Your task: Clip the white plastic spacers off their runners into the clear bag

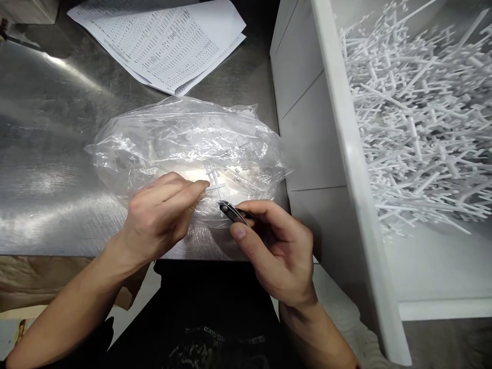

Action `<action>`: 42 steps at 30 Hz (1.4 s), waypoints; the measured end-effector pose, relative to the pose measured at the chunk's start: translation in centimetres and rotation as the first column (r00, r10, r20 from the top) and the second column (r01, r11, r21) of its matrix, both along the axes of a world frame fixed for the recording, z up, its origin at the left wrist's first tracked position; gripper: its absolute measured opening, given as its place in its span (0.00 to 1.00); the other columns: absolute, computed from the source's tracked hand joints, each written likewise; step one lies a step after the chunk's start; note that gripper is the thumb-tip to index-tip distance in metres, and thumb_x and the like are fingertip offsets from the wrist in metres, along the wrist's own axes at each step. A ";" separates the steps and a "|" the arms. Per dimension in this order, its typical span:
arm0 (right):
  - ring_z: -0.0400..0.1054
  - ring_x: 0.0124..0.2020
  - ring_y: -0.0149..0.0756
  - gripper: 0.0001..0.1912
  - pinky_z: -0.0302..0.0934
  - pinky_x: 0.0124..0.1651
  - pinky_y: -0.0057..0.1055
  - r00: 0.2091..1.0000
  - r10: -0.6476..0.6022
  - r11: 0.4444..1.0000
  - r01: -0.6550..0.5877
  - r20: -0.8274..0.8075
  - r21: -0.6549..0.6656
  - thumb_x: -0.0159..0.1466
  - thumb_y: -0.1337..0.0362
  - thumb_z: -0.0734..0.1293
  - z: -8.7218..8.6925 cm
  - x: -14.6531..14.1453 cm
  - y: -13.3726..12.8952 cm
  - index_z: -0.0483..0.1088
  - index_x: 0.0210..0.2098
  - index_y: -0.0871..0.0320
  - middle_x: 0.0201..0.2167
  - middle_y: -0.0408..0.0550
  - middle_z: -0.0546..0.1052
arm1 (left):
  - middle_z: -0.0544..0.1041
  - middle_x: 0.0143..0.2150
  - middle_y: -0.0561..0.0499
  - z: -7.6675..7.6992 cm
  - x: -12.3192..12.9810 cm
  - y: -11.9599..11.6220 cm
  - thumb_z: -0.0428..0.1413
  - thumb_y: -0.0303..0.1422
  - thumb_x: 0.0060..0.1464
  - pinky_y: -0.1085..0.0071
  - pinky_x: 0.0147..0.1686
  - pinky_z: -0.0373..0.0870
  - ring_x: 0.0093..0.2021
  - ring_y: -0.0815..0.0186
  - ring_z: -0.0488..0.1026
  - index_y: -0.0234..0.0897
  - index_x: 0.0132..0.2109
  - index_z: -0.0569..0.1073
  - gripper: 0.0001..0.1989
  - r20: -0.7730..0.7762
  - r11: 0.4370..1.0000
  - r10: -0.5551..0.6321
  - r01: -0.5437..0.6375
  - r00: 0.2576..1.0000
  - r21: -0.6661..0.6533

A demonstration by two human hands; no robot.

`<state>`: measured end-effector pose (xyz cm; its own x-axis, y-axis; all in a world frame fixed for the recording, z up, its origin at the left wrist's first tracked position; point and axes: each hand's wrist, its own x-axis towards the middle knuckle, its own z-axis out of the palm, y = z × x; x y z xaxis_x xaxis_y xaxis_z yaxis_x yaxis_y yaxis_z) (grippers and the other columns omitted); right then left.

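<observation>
Between the thumb and finger of my left hand (165,212) is a small white branched plastic sprue (216,185). My right hand (279,246) grips a nail clipper (235,212), its jaws at the lower end of the sprue. Whether the jaws have closed on the plastic I cannot tell. Under and behind both hands lies a crumpled clear plastic bag (184,128), with small pale pieces seen in or on it near the sprue.
A white bin (348,154) heaped with white plastic sprues (423,128) stands at the right. Printed sheets (165,41) lie at the back of the metal table (42,169). Brown paper or cardboard (46,279) shows below the table's front edge at left.
</observation>
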<state>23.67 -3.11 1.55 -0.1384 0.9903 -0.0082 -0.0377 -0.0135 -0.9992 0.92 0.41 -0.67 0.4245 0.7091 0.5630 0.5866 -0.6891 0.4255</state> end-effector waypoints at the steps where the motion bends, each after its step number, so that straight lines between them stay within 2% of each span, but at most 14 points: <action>1: 0.58 0.22 0.26 0.06 0.56 0.24 0.25 1.000 -0.001 1.000 0.001 0.011 0.010 0.71 0.68 0.75 0.1 0.0 0.0 0.78 0.45 0.51 0.24 0.34 0.67 | 0.82 0.38 0.49 0.0 0.0 0.0 0.61 0.13 0.63 0.69 0.41 0.78 0.37 0.66 0.78 0.31 0.56 0.79 0.17 -0.004 1.000 0.000 0.000 1.000 -0.002; 5: 0.60 0.23 0.26 0.04 0.57 0.25 0.25 0.998 0.001 0.999 -0.003 0.064 0.035 0.73 0.67 0.74 0.4 -0.1 0.0 0.78 0.45 0.52 0.26 0.36 0.69 | 0.82 0.39 0.49 0.0 -0.2 0.0 0.60 0.14 0.64 0.69 0.41 0.77 0.39 0.65 0.78 0.31 0.56 0.79 0.17 -0.032 1.000 0.012 -0.011 0.999 0.020; 9: 0.60 0.24 0.27 0.01 0.56 0.25 0.26 0.997 -0.004 1.000 0.005 0.073 -0.014 0.75 0.64 0.73 0.6 -0.2 0.1 0.79 0.44 0.53 0.25 0.36 0.69 | 0.83 0.40 0.49 -0.1 -0.3 -0.1 0.58 0.16 0.66 0.68 0.42 0.77 0.39 0.64 0.78 0.31 0.56 0.79 0.16 -0.091 0.999 0.024 -0.021 0.996 0.030; 13: 0.60 0.24 0.26 0.07 0.54 0.24 0.24 0.999 -0.036 0.996 0.036 -0.006 -0.079 0.74 0.64 0.73 0.5 -0.5 0.6 0.77 0.38 0.54 0.24 0.36 0.70 | 0.82 0.37 0.50 -0.2 0.0 -0.1 0.57 0.16 0.67 0.69 0.41 0.75 0.37 0.65 0.76 0.30 0.54 0.81 0.14 -0.179 0.997 0.072 -0.068 0.981 0.032; 16: 0.58 0.22 0.24 0.06 0.52 0.24 0.22 0.995 -0.058 0.992 0.048 -0.086 -0.115 0.73 0.65 0.74 0.3 -0.6 0.9 0.78 0.37 0.55 0.23 0.34 0.70 | 0.79 0.34 0.51 0.0 0.2 0.0 0.56 0.17 0.68 0.70 0.39 0.74 0.35 0.66 0.75 0.28 0.52 0.82 0.12 -0.220 0.996 0.095 -0.092 0.971 0.024; 20: 0.57 0.21 0.22 0.02 0.51 0.22 0.20 0.975 -0.117 0.983 0.086 -0.191 -0.162 0.72 0.65 0.75 -0.1 -0.6 0.8 0.80 0.42 0.54 0.23 0.34 0.71 | 0.81 0.34 0.51 0.4 0.4 0.1 0.57 0.21 0.73 0.71 0.39 0.74 0.35 0.67 0.77 0.27 0.53 0.81 0.09 -0.188 0.994 0.107 -0.103 0.976 0.032; 23: 0.59 0.21 0.22 0.03 0.53 0.23 0.19 0.975 -0.130 0.984 0.105 -0.178 -0.140 0.70 0.66 0.76 -0.1 -0.5 0.6 0.80 0.42 0.54 0.24 0.34 0.72 | 0.83 0.39 0.50 0.7 0.4 0.0 0.58 0.25 0.75 0.73 0.41 0.77 0.37 0.68 0.81 0.30 0.52 0.79 0.05 -0.126 0.989 0.144 -0.145 0.982 -0.001; 25: 0.61 0.22 0.22 0.04 0.55 0.23 0.19 0.980 -0.135 0.987 0.119 -0.149 -0.111 0.69 0.67 0.76 -0.1 -0.4 0.5 0.81 0.43 0.53 0.24 0.35 0.73 | 0.83 0.38 0.51 0.9 0.4 0.1 0.58 0.26 0.75 0.74 0.41 0.78 0.37 0.69 0.81 0.33 0.50 0.78 0.03 -0.079 0.989 0.143 -0.145 0.987 -0.020; 29: 0.62 0.23 0.22 0.08 0.59 0.25 0.17 0.977 -0.161 0.986 0.155 -0.143 -0.054 0.68 0.70 0.76 -0.2 -0.5 0.4 0.83 0.45 0.50 0.26 0.34 0.74 | 0.81 0.36 0.51 1.1 0.3 0.2 0.59 0.23 0.74 0.72 0.37 0.75 0.35 0.68 0.79 0.34 0.49 0.77 0.03 -0.006 0.999 0.021 -0.021 1.000 -0.029; 35: 0.69 0.27 0.24 0.13 0.70 0.31 0.19 0.972 -0.195 0.981 0.195 -0.133 -0.013 0.66 0.72 0.77 -0.4 -1.0 0.4 0.84 0.46 0.48 0.30 0.36 0.77 | 0.79 0.37 0.51 1.1 0.0 0.0 0.57 0.19 0.72 0.70 0.43 0.73 0.37 0.68 0.76 0.33 0.52 0.75 0.08 0.053 0.977 -0.147 0.153 0.988 -0.148; 42: 0.65 0.26 0.24 0.11 0.66 0.29 0.19 0.971 -0.203 0.979 0.204 -0.126 0.001 0.68 0.70 0.77 -0.7 -1.3 0.3 0.82 0.47 0.48 0.28 0.35 0.73 | 0.81 0.37 0.51 1.2 -0.2 0.0 0.57 0.16 0.69 0.69 0.46 0.74 0.39 0.67 0.79 0.33 0.54 0.76 0.12 0.062 0.964 -0.206 0.213 0.977 -0.160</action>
